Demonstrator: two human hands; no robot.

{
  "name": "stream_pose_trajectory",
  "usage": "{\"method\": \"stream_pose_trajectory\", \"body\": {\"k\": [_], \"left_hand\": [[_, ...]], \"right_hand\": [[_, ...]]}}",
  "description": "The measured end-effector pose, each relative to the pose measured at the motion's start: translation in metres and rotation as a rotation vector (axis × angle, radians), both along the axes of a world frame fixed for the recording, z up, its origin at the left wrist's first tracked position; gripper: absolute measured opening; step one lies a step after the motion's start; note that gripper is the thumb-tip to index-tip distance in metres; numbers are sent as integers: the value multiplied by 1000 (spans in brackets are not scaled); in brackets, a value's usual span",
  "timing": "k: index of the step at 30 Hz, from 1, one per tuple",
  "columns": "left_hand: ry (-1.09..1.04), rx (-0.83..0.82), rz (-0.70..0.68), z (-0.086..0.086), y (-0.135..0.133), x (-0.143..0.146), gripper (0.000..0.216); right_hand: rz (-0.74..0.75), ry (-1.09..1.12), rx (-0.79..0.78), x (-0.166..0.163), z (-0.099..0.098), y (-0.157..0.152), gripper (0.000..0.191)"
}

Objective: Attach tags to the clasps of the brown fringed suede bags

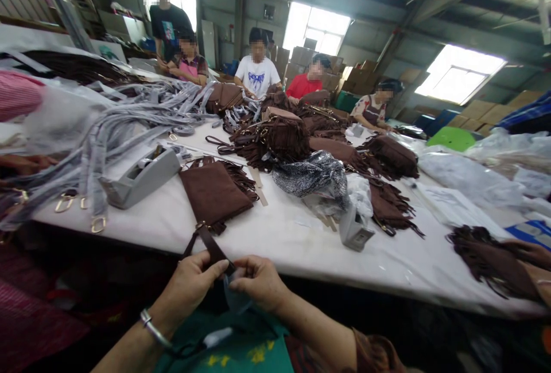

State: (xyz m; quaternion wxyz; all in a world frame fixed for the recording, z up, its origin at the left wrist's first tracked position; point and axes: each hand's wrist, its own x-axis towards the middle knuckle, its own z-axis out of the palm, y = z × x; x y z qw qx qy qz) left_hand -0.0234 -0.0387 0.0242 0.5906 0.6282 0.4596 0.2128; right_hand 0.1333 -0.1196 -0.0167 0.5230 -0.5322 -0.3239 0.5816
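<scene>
A dark brown fringed bag (217, 195) lies flat near the table's front edge. From its near corner, at a gold-coloured clasp, a brown strap (212, 248) runs towards me. My left hand (191, 281) is closed round this strap, thumb on top. Beside it, my right hand (260, 282) pinches at the strap's end, where a piece of translucent bluish plastic film (236, 298) hangs down. The fingertips partly hide what the right hand grips. Both hands are just off the table edge, above a green apron (224, 344).
A grey tape dispenser (144, 175) stands left of the bag, near plastic-wrapped straps (107, 132). Another dispenser (356, 229) sits to the right. Brown fringed bags (284, 138) are heaped mid-table. Co-workers sit opposite; another person's hand (531, 253) is at the right.
</scene>
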Motion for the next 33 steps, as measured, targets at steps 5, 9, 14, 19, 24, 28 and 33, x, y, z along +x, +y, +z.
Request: {"method": "stream_pose_trajectory", "body": {"k": [5,9,14,19,24,28,33], "left_hand": [[-64,-72,-105,-1,6,0,35],[-105,-210,-185,4,10,-1,41],[-149,-480,-235,10,9,-2,46],[-202,-560,-201,4,12,-6,41],[-222,-575,-167,0,13,-8,37],[-252,-564,-134,1,9,-3,37],[-288,-569,-115,2,4,2,36]], "right_hand": [[53,-70,41,1,8,0,42],[77,-143,79,2,6,-3,43],[96,-171,165,5,-3,-4,54],[135,-137,188,7,-6,-4,60],[150,-148,201,6,-5,-5,54],[142,-187,209,7,-1,-6,51],[154,-203,215,9,1,-8,51]]}}
